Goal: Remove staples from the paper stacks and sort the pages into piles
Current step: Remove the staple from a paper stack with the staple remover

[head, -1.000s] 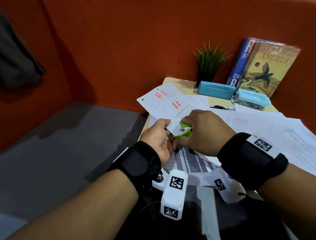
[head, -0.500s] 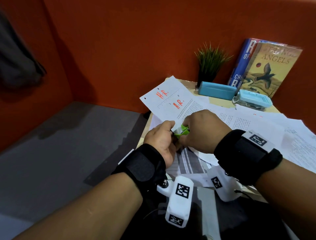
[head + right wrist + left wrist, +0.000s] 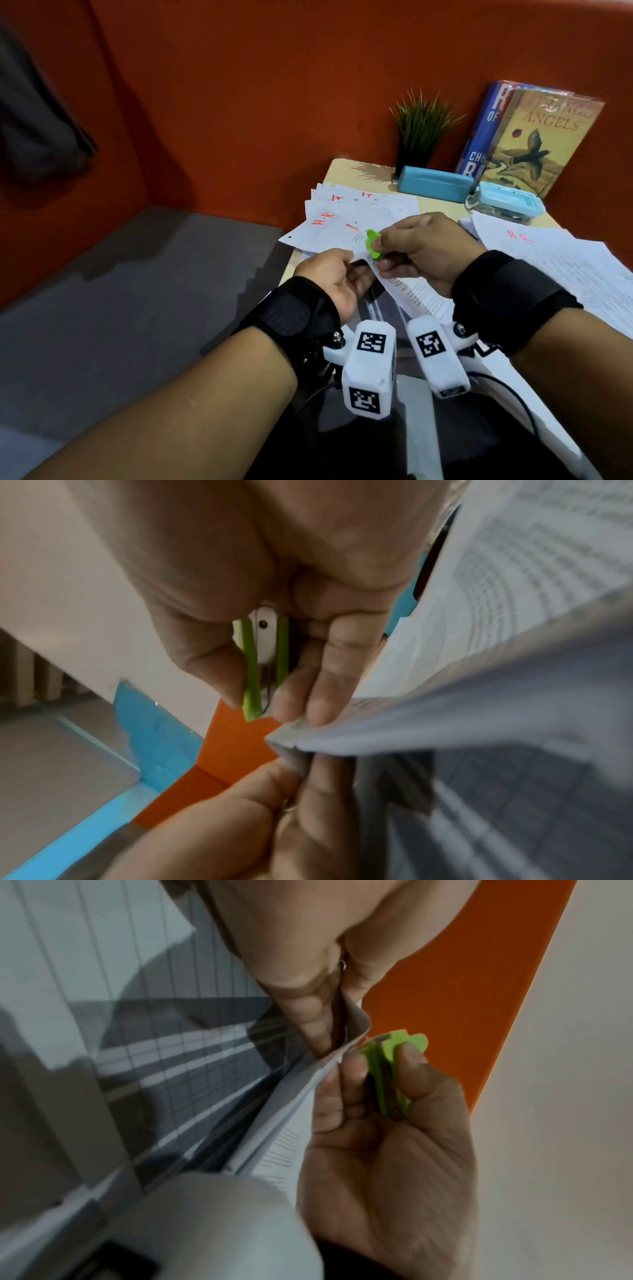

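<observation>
My left hand point(image 3: 356, 265) pinches the near corner of a printed paper stack point(image 3: 416, 296) between thumb and fingers, seen close up in the left wrist view point(image 3: 327, 1031). My right hand point(image 3: 378, 251) pinches a green staple remover point(image 3: 371, 243) between thumb and forefinger, just above that corner. The remover point(image 3: 390, 1069) is squeezed together and held off the paper, while the other right fingertips rest on the stack point(image 3: 479, 642). White sheets marked "H.R" in red point(image 3: 325, 221) fan out behind my hands. I cannot make out a staple.
More printed pages point(image 3: 555, 260) lie spread on the right of the small table point(image 3: 337, 171). At the back stand a potted plant point(image 3: 419, 133), a teal case point(image 3: 433, 183), a teal-lidded box point(image 3: 505, 204) and two books point(image 3: 537, 140) against the orange wall. Grey floor lies left.
My right hand has lifted the green remover up and off the paper corner. The sheets marked "H.R" have dropped lower and fanned out. My left hand keeps its pinch on the corner.
</observation>
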The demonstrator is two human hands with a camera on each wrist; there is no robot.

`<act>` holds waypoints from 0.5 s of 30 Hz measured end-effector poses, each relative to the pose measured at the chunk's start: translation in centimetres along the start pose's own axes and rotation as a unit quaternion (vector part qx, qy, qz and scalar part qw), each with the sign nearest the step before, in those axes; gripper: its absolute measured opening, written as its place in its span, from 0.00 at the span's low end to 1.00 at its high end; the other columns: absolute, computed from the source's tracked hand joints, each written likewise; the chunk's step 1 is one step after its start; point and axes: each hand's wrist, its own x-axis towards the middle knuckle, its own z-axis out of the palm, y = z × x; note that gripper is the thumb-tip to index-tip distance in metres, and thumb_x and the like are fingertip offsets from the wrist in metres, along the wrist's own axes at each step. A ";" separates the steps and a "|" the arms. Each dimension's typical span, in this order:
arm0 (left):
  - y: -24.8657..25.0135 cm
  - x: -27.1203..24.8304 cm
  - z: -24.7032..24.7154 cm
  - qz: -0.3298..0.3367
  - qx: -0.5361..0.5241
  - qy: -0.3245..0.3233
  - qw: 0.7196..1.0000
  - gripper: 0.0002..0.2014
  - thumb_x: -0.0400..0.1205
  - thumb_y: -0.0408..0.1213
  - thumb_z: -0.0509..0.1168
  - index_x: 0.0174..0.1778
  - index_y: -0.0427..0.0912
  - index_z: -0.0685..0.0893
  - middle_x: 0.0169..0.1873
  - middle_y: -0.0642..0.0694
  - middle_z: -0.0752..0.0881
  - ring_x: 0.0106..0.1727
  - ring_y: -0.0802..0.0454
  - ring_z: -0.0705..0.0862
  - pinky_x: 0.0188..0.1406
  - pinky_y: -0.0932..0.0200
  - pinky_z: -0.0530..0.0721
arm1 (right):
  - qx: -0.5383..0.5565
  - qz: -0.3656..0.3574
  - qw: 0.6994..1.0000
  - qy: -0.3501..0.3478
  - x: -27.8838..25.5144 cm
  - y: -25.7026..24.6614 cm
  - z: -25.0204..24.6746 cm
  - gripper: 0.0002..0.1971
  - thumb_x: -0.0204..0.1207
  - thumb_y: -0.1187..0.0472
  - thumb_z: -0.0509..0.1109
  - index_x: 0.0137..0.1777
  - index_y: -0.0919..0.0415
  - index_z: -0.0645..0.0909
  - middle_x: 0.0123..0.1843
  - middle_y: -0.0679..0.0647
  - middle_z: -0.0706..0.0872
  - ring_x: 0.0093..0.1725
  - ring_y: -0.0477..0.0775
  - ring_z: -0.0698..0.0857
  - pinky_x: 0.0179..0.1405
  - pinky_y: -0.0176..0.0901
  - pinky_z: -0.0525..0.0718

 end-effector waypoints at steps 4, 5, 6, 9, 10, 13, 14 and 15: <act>0.3 0.1 0.6 -0.003 -0.021 -0.019 1.000 0.09 0.91 0.25 0.52 0.58 0.31 0.78 0.31 0.36 0.87 0.21 0.46 0.88 0.16 0.56 0.87 | 0.064 -0.003 0.998 0.020 0.6 0.0 -0.2 0.03 0.73 0.73 0.73 0.43 0.74 0.83 0.30 0.62 0.84 0.24 0.53 0.82 0.32 0.44 0.90; 0.4 0.0 0.7 -0.005 -0.027 -0.018 0.999 0.10 0.91 0.25 0.52 0.61 0.32 0.78 0.35 0.36 0.86 0.25 0.45 0.88 0.16 0.56 0.87 | 0.080 0.003 0.997 0.021 0.6 0.2 -0.1 0.03 0.73 0.72 0.72 0.44 0.73 0.83 0.31 0.62 0.85 0.25 0.52 0.83 0.32 0.44 0.90; 0.5 0.1 0.8 -0.008 -0.032 -0.014 0.999 0.11 0.91 0.24 0.51 0.62 0.32 0.78 0.37 0.36 0.85 0.29 0.44 0.87 0.15 0.56 0.86 | 0.098 0.010 0.995 0.022 0.7 0.3 -0.1 0.03 0.74 0.72 0.72 0.44 0.72 0.83 0.32 0.62 0.85 0.25 0.52 0.83 0.32 0.43 0.90; 0.1 0.6 0.6 -0.027 -0.057 0.014 0.998 0.11 0.91 0.23 0.51 0.55 0.34 0.79 0.38 0.37 0.84 0.32 0.46 0.84 0.21 0.55 0.87 | 0.179 0.022 0.983 0.037 0.8 0.5 -0.5 0.04 0.76 0.69 0.69 0.42 0.69 0.84 0.32 0.59 0.84 0.25 0.50 0.83 0.32 0.42 0.90; 0.0 0.5 0.5 -0.032 -0.059 0.009 0.998 0.11 0.91 0.24 0.51 0.50 0.35 0.78 0.37 0.38 0.84 0.30 0.47 0.84 0.23 0.55 0.88 | 0.191 0.021 0.980 0.043 0.9 0.4 -0.7 0.04 0.77 0.69 0.69 0.42 0.68 0.84 0.32 0.59 0.84 0.25 0.50 0.83 0.33 0.43 0.90; 0.0 0.2 0.7 -0.036 -0.071 -0.005 0.997 0.11 0.91 0.23 0.51 0.47 0.32 0.77 0.37 0.36 0.84 0.33 0.44 0.84 0.18 0.52 0.87 | 0.122 -0.012 0.991 0.050 0.7 0.0 -0.8 0.02 0.74 0.70 0.72 0.44 0.71 0.84 0.34 0.62 0.84 0.25 0.52 0.83 0.33 0.44 0.90; 0.1 0.2 0.7 -0.038 -0.081 -0.009 0.996 0.10 0.90 0.23 0.52 0.49 0.31 0.78 0.37 0.35 0.85 0.34 0.43 0.85 0.18 0.50 0.87 | 0.086 -0.032 0.994 0.052 0.6 -0.2 -0.5 0.02 0.73 0.71 0.73 0.43 0.72 0.84 0.34 0.63 0.83 0.25 0.53 0.83 0.34 0.45 0.90; 0.2 0.2 0.8 -0.039 -0.091 -0.017 0.995 0.10 0.89 0.23 0.52 0.49 0.30 0.79 0.36 0.35 0.86 0.33 0.42 0.86 0.19 0.48 0.88 | 0.053 -0.056 0.996 0.055 0.5 -0.4 -0.2 0.03 0.73 0.72 0.74 0.43 0.73 0.84 0.33 0.63 0.83 0.25 0.53 0.83 0.34 0.45 0.89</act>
